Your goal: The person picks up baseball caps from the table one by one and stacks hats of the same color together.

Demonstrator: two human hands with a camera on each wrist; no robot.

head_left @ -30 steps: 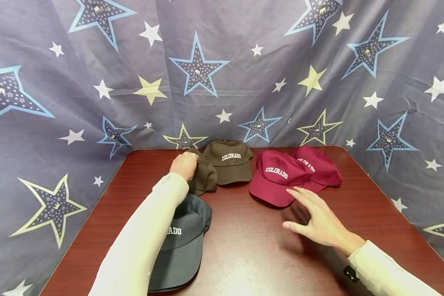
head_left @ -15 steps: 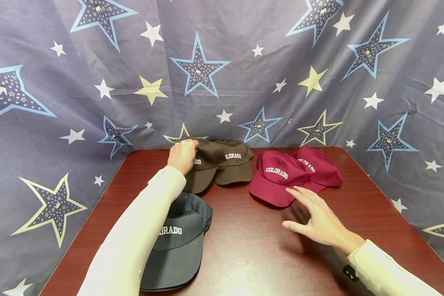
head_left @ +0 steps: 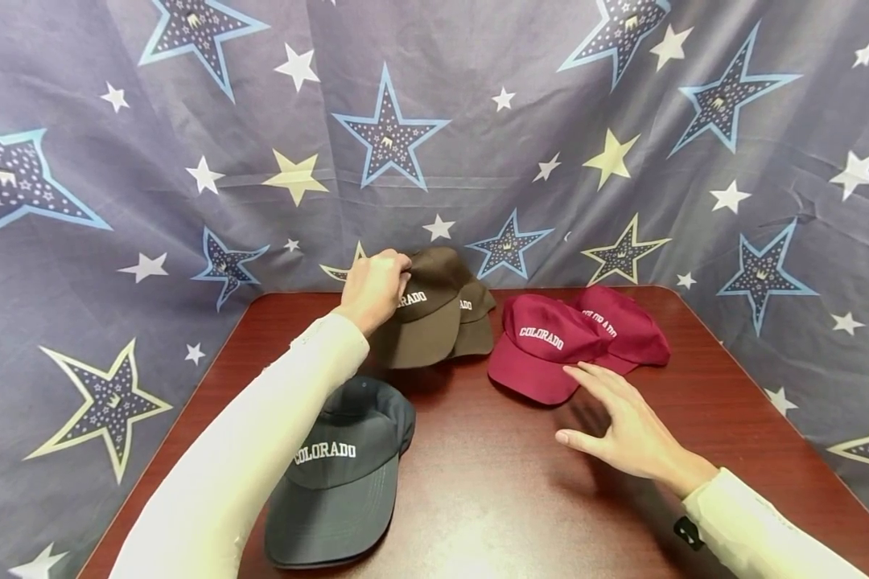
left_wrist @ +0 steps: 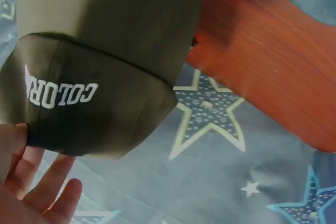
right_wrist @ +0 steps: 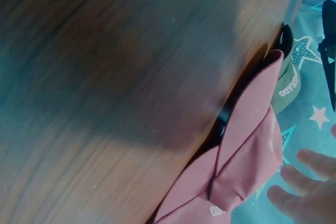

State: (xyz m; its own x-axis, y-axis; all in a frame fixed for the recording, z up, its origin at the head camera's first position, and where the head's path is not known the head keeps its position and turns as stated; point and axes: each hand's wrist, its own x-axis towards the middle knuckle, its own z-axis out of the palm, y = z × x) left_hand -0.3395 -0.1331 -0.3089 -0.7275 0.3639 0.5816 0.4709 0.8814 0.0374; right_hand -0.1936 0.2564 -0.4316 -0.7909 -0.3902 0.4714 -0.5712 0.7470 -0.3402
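Note:
My left hand (head_left: 372, 289) pinches a brown baseball cap (head_left: 429, 326) by the crown, and its COLORADO lettering is partly covered by the fingers. In the left wrist view the thumb and fingers (left_wrist: 41, 195) grip the crown's edge, with the cap's brim pointing away. This cap overlaps a second brown baseball cap (head_left: 478, 334) just behind it. My right hand (head_left: 633, 430) is held over the table with fingers spread and holds nothing. Its fingertips are near the brim of a maroon baseball cap (head_left: 532, 374). Another maroon cap (head_left: 637, 334) sits partly behind that one.
A dark grey baseball cap (head_left: 333, 515) lies at the front left, partly under my left forearm in the head view. The brown-red wooden table (head_left: 478, 482) meets a star-patterned cloth (head_left: 463, 161) at its back and sides.
My left hand has raised the brown cap and carried it rightward, over the second brown cap. Its brim and lettering have come into view. The right hand has stayed almost still.

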